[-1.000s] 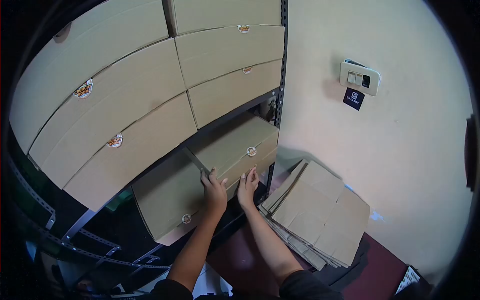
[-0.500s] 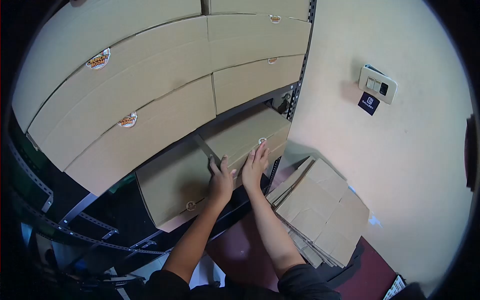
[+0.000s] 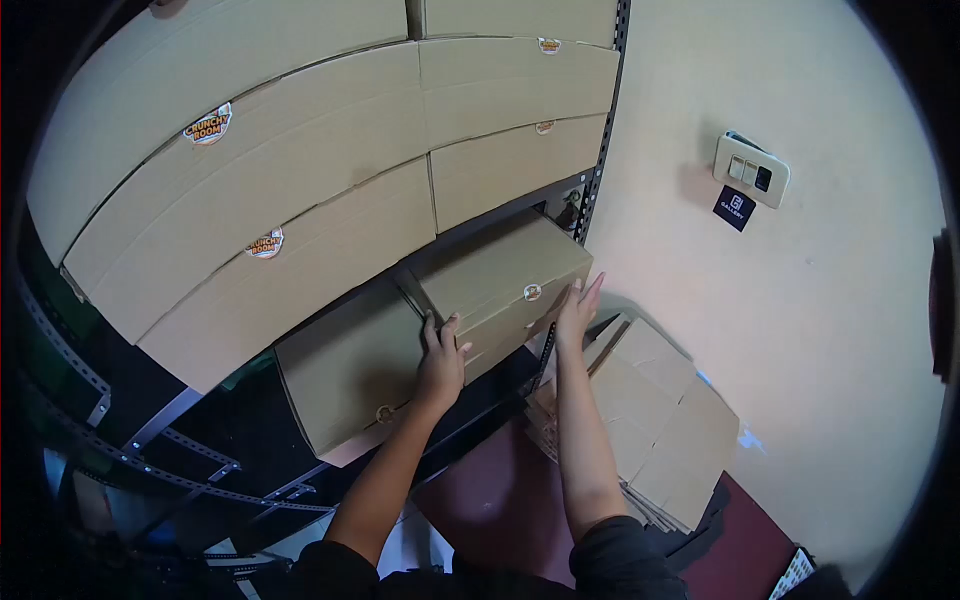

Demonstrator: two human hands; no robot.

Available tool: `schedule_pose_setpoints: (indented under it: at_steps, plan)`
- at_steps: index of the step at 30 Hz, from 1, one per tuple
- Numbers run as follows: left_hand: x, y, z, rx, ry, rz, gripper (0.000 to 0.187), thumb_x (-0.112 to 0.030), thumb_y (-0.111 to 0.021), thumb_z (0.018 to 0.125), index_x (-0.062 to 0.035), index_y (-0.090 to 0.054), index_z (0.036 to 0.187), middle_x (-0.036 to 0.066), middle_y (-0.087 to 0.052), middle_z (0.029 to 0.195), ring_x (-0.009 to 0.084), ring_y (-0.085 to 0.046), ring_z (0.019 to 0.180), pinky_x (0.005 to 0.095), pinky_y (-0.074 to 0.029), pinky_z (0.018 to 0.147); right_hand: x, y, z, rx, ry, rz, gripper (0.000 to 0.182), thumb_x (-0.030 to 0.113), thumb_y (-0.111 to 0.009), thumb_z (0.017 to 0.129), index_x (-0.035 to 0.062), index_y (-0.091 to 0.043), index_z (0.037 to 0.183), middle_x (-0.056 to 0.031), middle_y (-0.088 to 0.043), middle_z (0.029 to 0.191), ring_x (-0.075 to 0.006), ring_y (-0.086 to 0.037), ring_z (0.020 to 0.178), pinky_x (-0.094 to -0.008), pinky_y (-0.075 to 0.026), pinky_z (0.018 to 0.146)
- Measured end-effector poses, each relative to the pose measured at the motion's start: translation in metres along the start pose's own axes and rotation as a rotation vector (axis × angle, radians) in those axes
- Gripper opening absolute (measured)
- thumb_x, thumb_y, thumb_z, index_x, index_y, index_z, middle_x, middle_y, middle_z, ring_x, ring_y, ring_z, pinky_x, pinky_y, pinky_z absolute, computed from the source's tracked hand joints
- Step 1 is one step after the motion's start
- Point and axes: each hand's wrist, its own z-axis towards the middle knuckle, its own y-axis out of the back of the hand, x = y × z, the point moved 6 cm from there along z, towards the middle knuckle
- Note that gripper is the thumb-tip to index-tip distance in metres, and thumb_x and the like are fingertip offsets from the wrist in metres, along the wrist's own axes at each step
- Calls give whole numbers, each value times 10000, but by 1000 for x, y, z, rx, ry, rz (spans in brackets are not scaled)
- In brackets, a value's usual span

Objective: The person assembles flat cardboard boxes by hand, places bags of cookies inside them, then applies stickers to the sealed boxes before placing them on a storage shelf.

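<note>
Fingers [image 3: 431, 330] of the left hand [image 3: 440, 374] and the right hand [image 3: 573, 320] at opposite front corners of a closed cardboard box [image 3: 490, 262].
The box lies between them, jutting from beneath the dark rack shelf [image 3: 500, 207]: the left fingers, partly bent, touch its left front corner, though whether they grip cannot be told; the right fingers, open and nearly straight, lie at its right front corner. Its front, bearing a round sticker [image 3: 532, 293], faces the person; its longest visible edge slants up rightward, the back hidden. Half a second ago the right hand lay near the sticker, and the box stood farther in. A neighbouring box [image 3: 345, 370] sits left; flattened cartons [image 3: 670, 430] lie right.
</note>
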Motion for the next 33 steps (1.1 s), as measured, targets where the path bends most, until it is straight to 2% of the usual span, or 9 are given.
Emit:
schedule_pose_setpoints:
  at_steps: [4,13,15,17,19,21,25,27,33]
  plan:
    - [0,1,0,12,13,7,508,-211,-542,898,-74,-305,1325,355,-227,1344,530,-454,1098,486,-504,805,-15,-18,36,158,43,159,629,397,-417,949,50,-220,1435,-233,-302,1429,-353,-272,1334,-421,-208,1090]
    - [-7,6,-3,-24,-74,-7,587,-178,-577,871,-47,-264,1350,362,-209,1356,551,-407,1136,471,-474,873,-20,-14,20,143,82,162,641,397,-437,943,20,-239,1421,-240,-319,1417,-358,-295,1326,-407,-227,1091]
    - [-12,11,-8,16,-45,-106,648,-128,-580,854,-25,-198,1367,371,-127,1393,562,-301,1221,508,-385,972,-12,5,-5,140,61,97,605,353,-412,961,29,-211,1432,-228,-322,1422,-329,-304,1328,-397,-234,1088]
    - [-31,31,-26,-39,-106,-88,689,-121,-586,843,-26,-160,1376,367,-90,1408,561,-245,1252,537,-323,1003,7,36,-46,72,0,386,559,299,-382,980,50,-189,1443,-204,-364,1400,-290,-364,1290,-381,-264,1069]
    - [-49,46,-51,-87,-183,-80,730,-113,-591,831,-28,-123,1385,362,-52,1422,560,-189,1282,567,-262,1035,36,76,-94,124,-92,411,523,269,-362,991,70,-195,1444,-180,-439,1336,-245,-437,1213,-370,-311,1031]
    - [-57,50,-90,-17,-254,-100,823,-130,-646,792,-41,-78,1382,338,-34,1435,543,-80,1321,602,-146,1064,-5,106,-127,99,57,374,491,279,-364,992,69,-252,1422,-163,-505,1260,-217,-486,1135,-355,-346,991]
    - [-74,45,-165,123,-360,-209,828,-130,-648,785,-49,-79,1381,331,-20,1439,546,-76,1320,608,-158,1057,0,204,-213,-12,-62,272,453,276,-363,994,59,-312,1387,-157,-540,1210,-206,-499,1110,-334,-348,976]
    - [-81,33,-200,307,-372,-306,830,-129,-650,779,-56,-83,1381,327,-2,1441,546,-67,1321,607,-159,1056,0,258,-257,-134,-65,144,442,287,-364,992,65,-336,1374,-128,-543,1200,-174,-498,1077,-318,-379,932]
    - [-130,22,-283,550,-568,-496,829,-166,-647,784,-65,-96,1396,318,-21,1445,536,-88,1322,581,-172,1063,22,385,-405,-506,-137,-64,397,279,-367,989,51,-396,1312,-117,-563,1153,-172,-501,1083,-318,-382,925]
